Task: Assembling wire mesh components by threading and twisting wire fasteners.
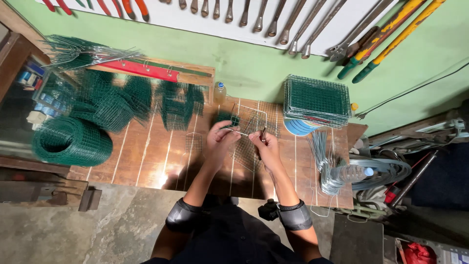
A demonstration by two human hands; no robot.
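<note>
My left hand (221, 138) pinches the near edge of a bent wire frame (250, 113) that lies on a flat piece of wire mesh (246, 149) on the wooden workbench (146, 161). My right hand (264, 146) grips a thin dark tool (263, 135), held against the same frame edge. A small piece of green mesh (225, 118) sits just beyond my left fingers. Both hands are close together over the middle of the bench.
A roll of green mesh (71, 142) and loose green mesh pieces (122, 100) lie left. A stack of mesh panels (317, 100) stands at the back right, with wire loops (327, 166) and a plastic bottle (354, 172) near the right edge. Wrenches (259, 17) hang on the wall.
</note>
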